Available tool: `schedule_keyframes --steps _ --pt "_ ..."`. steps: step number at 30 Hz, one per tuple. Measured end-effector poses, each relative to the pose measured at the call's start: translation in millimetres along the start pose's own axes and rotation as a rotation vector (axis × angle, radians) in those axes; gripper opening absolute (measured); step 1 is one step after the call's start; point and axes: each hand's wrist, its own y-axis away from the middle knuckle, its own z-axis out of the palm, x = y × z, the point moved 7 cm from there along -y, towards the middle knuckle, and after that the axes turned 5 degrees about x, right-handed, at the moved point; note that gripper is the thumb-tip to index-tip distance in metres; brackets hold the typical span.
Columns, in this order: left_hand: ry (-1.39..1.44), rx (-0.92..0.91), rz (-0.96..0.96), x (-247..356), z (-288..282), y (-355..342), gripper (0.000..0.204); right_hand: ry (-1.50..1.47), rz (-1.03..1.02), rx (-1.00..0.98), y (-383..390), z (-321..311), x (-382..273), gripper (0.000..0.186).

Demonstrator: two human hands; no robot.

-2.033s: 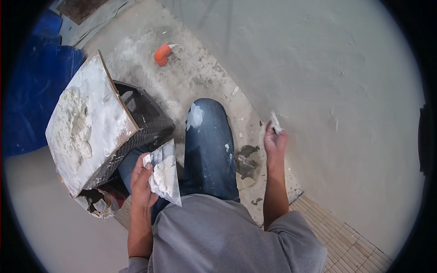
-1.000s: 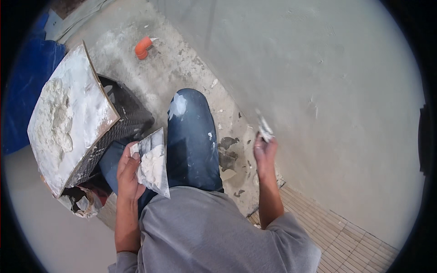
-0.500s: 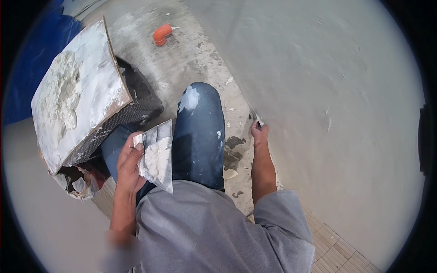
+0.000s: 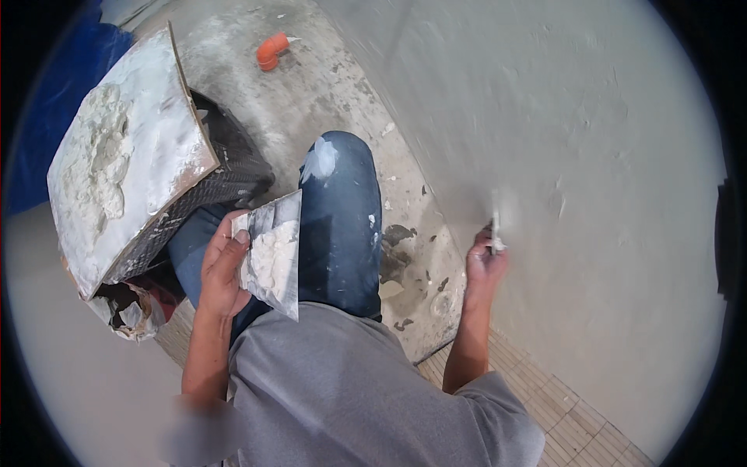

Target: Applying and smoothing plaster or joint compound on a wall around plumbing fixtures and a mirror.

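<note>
paste-laden blade (image 4: 280, 215) — in left fingers (image 4: 233, 251)

Head-worn fisheye cam looks down, close range, on L hand (image 4: 224, 274) & R hand (image 4: 485, 266), wall (image 4: 607, 218) at right.

1. The tool (image 4: 496, 233) in the right hand (image 4: 486, 266) is blurred; whether it touches the wall (image 4: 615, 257) cannot be told.
2. The metal plate (image 4: 277, 213) hides most fingers of the left hand (image 4: 224, 272).
3. The board (image 4: 159, 144) covers much of the black crate (image 4: 227, 159).
4. At far left, the picture's dark rim cuts off the blue sheet (image 4: 66, 101).
5. Near left, the left sleeve (image 4: 201, 432) is blurred.
</note>
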Motion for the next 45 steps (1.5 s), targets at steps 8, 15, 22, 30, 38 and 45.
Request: schedule_keyframes --steps 8,15,22,30,38,45 --pt "-0.032 0.009 0.001 -6.3 0.2 -1.1 0.036 0.322 -0.212 0.526 -117.2 -188.9 -48.8 0.027" --pt "-0.049 0.003 0.024 0.2 4.8 9.9 0.033 0.335 -0.220 0.536 -163.0 -191.9 -53.2 0.029" --pt "-0.017 -0.026 0.035 -4.7 8.5 9.8 0.035 0.078 -0.096 0.328 -112.9 -128.5 -84.3 0.028" --pt "-0.046 -0.048 0.007 0.0 8.5 9.0 0.036 -0.185 0.138 0.063 62.9 66.7 -41.1 0.038" --pt "-0.018 -0.064 -0.033 -13.9 3.2 5.4 0.035 0.290 -0.348 0.439 22.0 -108.0 -50.0 0.021" --pt "-0.032 0.032 0.015 -7.4 -6.9 10.6 0.034 0.389 -0.285 0.586 -92.8 -210.5 -91.8 0.024"
